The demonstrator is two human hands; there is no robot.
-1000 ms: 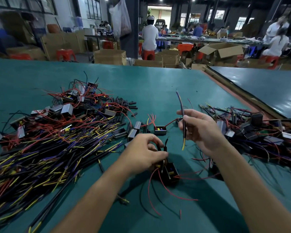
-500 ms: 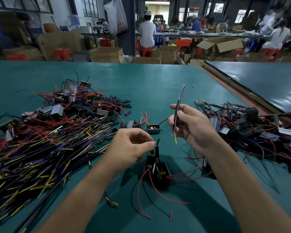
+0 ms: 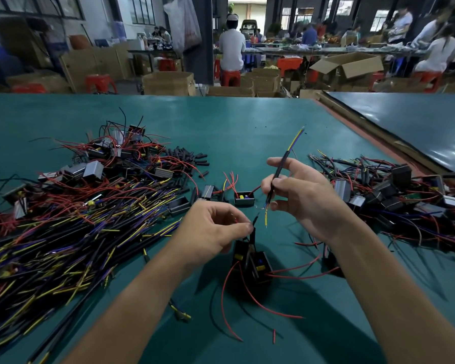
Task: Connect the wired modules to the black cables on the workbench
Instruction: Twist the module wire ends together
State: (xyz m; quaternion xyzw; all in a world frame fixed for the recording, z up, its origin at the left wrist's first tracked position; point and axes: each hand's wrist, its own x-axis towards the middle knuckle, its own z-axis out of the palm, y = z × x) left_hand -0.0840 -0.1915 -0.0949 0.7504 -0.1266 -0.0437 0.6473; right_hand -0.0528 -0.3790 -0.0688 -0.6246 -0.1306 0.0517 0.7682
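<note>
Two pinches just above the surface: in the right grip, a black cable held upright with bare ends pointing down; in the left grip, a dark lead rising from the module below, seemingly to bring both ends together for joining.

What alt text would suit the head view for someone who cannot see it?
The right hand holds a black cable nearly upright while the left hand pinches a lead of a black module below, over a green workbench; the ends look apart. Loose cables are heaped at left, wired modules at right.
</note>
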